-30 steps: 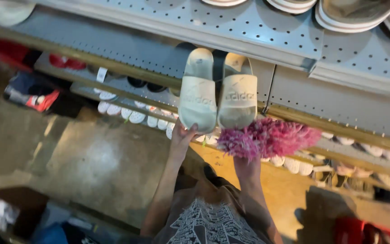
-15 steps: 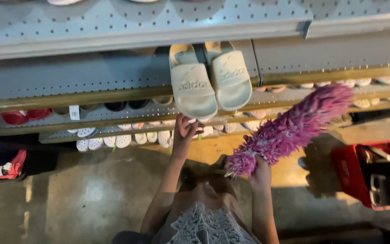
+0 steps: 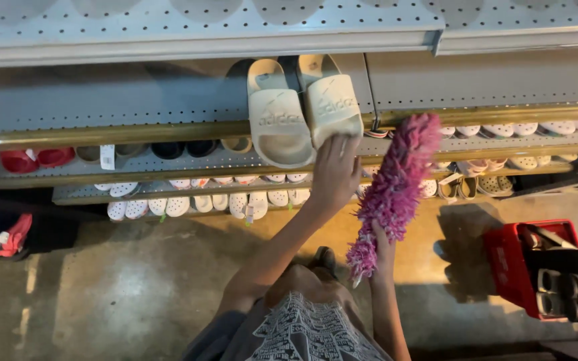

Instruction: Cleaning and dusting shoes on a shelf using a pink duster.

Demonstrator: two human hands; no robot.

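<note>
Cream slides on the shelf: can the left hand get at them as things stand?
Probably yes: the left hand already rests on the cream slides at the shelf edge, nothing between; the right hand keeps the pink duster aside.

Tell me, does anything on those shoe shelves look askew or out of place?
Yes: the cream slides jut over the shelf edge, tilted, unlike the rows below. The left hand touches them; the right hand holds a pink duster.
</note>
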